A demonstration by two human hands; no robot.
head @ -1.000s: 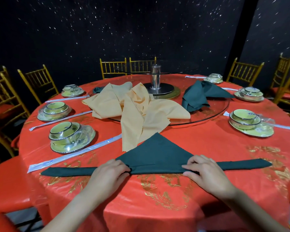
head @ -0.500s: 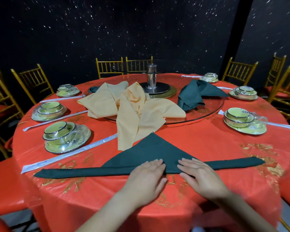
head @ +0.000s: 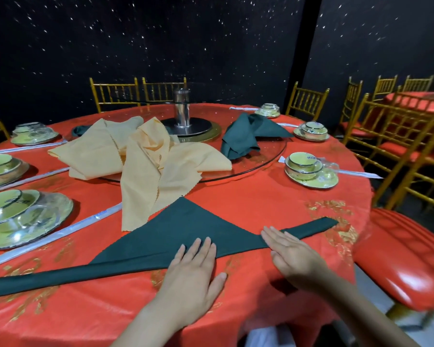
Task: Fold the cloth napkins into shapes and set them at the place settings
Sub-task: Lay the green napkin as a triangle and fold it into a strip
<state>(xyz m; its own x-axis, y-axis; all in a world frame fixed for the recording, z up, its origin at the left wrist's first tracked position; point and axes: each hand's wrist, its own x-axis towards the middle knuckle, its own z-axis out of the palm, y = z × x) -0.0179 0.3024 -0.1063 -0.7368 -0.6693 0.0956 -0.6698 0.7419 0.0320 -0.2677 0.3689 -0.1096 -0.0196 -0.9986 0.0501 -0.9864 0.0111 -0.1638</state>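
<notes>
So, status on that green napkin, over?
Left hand and right hand flat on the green napkin. Napkin: triangle, long folded base. Yellow napkins crowd its far corner.

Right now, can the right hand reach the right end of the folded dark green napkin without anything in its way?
Probably yes. The right hand lies flat on the dark green napkin, and the band's right end lies beyond its fingers on the red tablecloth, with nothing between.

The green napkin (head: 181, 231) before me is matt, smooth cloth. The red tablecloth (head: 261, 201) has a slick, plasticky sheen with gold print. At twelve o'clock a clear glass turntable (head: 266, 156) carries a shiny metal post (head: 182, 108). At nine o'clock, dishes (head: 15, 216) sit in glossy clear wrap.
</notes>
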